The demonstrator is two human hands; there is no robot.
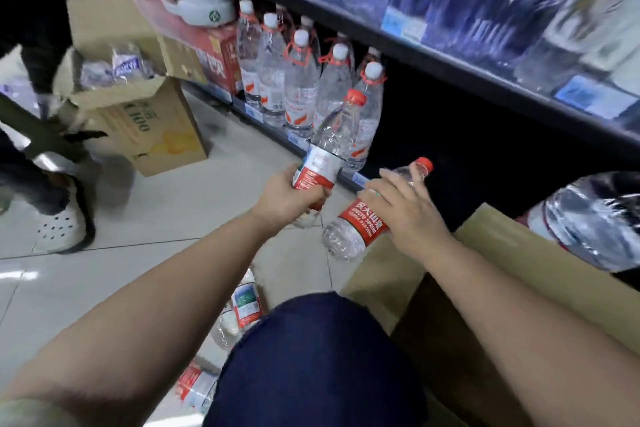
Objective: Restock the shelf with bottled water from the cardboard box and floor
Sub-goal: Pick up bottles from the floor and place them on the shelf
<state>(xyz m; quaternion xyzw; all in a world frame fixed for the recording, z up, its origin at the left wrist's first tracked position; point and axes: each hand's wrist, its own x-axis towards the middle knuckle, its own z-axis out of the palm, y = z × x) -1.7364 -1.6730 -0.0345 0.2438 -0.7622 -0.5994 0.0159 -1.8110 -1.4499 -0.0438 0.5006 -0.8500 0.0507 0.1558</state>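
My left hand (287, 199) grips a red-labelled water bottle (329, 149) around its lower half, with the red cap tilted up toward the bottom shelf. My right hand (403, 210) holds a second water bottle (360, 227), slanted with its red cap (423, 165) pointing at the dark shelf gap (450, 156). Both bottles hover just in front of the shelf edge. Several tall bottles (298, 80) with white caps stand on that shelf to the left. An open cardboard box (485, 246) sits at the right beside my knee. More bottles (242, 312) lie on the floor by my leg.
Another person's legs and a white shoe (64, 222) stand at the left. Two cardboard boxes (152, 128) are stacked on the tiled floor next to a red carton (218, 59). The upper shelf (450, 10) holds blurred bottles. A large water jug (592, 218) stands at the right.
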